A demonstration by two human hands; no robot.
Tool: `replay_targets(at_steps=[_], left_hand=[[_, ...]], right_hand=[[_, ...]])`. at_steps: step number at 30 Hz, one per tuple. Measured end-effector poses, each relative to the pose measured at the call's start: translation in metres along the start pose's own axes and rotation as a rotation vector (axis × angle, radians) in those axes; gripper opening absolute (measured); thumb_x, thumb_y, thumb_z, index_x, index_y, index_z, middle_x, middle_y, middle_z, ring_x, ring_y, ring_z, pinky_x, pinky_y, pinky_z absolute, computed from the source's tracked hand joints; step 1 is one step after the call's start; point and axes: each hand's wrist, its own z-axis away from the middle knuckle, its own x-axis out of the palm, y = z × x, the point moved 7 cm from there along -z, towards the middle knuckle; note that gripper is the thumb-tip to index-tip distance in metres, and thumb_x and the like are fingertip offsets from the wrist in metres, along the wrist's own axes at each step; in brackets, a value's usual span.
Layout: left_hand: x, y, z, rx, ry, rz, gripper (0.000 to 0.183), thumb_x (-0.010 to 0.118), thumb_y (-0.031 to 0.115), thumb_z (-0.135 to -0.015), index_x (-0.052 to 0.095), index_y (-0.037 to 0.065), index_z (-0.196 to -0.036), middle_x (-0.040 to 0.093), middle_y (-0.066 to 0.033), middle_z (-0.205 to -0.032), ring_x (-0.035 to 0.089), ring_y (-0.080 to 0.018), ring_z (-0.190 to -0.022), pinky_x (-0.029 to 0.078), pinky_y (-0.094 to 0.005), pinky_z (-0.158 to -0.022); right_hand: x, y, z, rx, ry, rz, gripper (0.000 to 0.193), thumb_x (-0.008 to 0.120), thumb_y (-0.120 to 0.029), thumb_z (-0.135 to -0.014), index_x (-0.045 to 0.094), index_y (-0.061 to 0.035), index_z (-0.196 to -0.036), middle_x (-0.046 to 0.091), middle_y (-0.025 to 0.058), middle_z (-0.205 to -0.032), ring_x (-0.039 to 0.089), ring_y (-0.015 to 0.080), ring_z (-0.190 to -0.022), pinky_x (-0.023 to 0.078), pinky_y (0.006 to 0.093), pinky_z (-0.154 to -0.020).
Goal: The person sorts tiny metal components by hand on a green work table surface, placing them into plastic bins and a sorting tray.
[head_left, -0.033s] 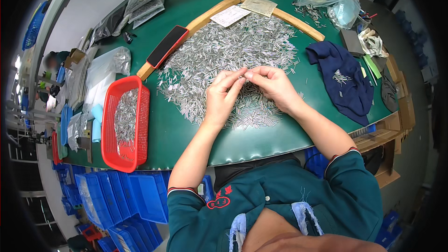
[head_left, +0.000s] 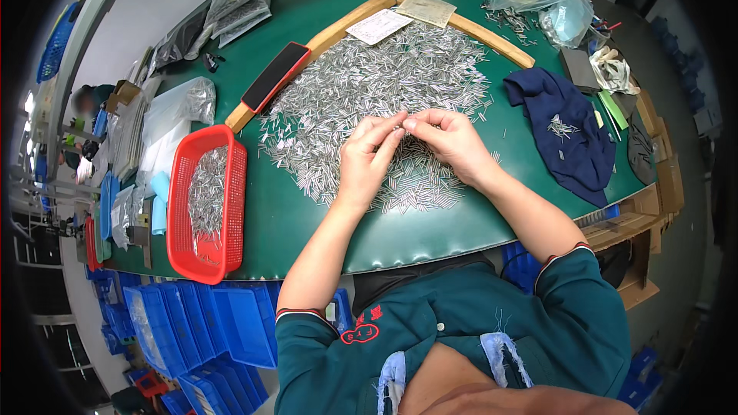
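Note:
A wide heap of small silvery metal pins (head_left: 384, 69) is spread over the green tabletop. Just above the heap's near half, my left hand (head_left: 367, 157) and my right hand (head_left: 453, 146) meet at the fingertips. Thumb and fingers of each are pinched together. A tiny bit of metal shows between them, seemingly one or more of the pins, though the fingers cover most of it. To the left, a red plastic basket (head_left: 237, 215) with perforated walls holds more pins.
Wooden bars (head_left: 492, 41) edge the heap's far side, with a phone in a red case (head_left: 277, 75) and paper slips (head_left: 378, 25) on them. A navy cloth (head_left: 569, 157) with a few pins lies right. Blue bins (head_left: 238, 323) stand below the table's near edge.

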Motion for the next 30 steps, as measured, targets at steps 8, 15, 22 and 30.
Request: replay_targets(at_steps=[8, 15, 22, 30], left_hand=[[0.006, 0.007, 0.001, 0.087, -0.003, -0.179, 0.026, 0.059, 0.005, -0.081, 0.062, 0.007, -0.106, 0.059, -0.0064, -0.085, 0.055, -0.0122, -0.075, 0.044, -0.0226, -0.067], [-0.001, -0.010, -0.002, -0.011, 0.029, 0.098, 0.022, 0.057, 0.007, -0.083, 0.063, 0.007, -0.104, 0.058, -0.0059, -0.083, 0.055, -0.0116, -0.073, 0.043, -0.0222, -0.067], [-0.003, -0.006, -0.003, 0.033, 0.012, -0.004, 0.021, 0.061, 0.010, -0.080, 0.066, 0.011, -0.100, 0.056, -0.0028, -0.078, 0.049, -0.0088, -0.067, 0.039, -0.0210, -0.061], [-0.003, -0.011, -0.008, -0.019, -0.008, -0.005, 0.021, 0.061, 0.011, -0.080, 0.065, 0.010, -0.100, 0.054, -0.0021, -0.071, 0.048, -0.0088, -0.061, 0.038, -0.0215, -0.057]], right_hand=[[-0.012, 0.008, -0.011, -0.197, 0.005, 0.167, 0.017, 0.058, -0.019, -0.083, 0.062, -0.0024, -0.085, 0.057, -0.0025, -0.072, 0.046, 0.0014, -0.062, 0.035, 0.0174, -0.054], [-0.024, 0.007, -0.013, 0.157, 0.055, -0.240, 0.013, 0.055, -0.018, -0.084, 0.052, -0.0105, -0.075, 0.030, -0.0112, -0.053, 0.023, -0.0010, -0.042, 0.012, 0.0181, -0.036], [-0.189, -0.045, -0.078, -0.027, 0.584, -0.481, 0.012, 0.063, -0.014, -0.076, 0.053, -0.0084, -0.073, 0.034, -0.0075, -0.053, 0.027, 0.0018, -0.038, 0.015, 0.0177, -0.031], [-0.326, -0.063, -0.097, -0.055, 1.093, 0.444, 0.031, 0.068, -0.020, -0.069, 0.044, -0.0087, -0.054, 0.037, 0.0011, -0.046, 0.028, 0.0122, -0.032, 0.020, 0.0295, -0.031]])
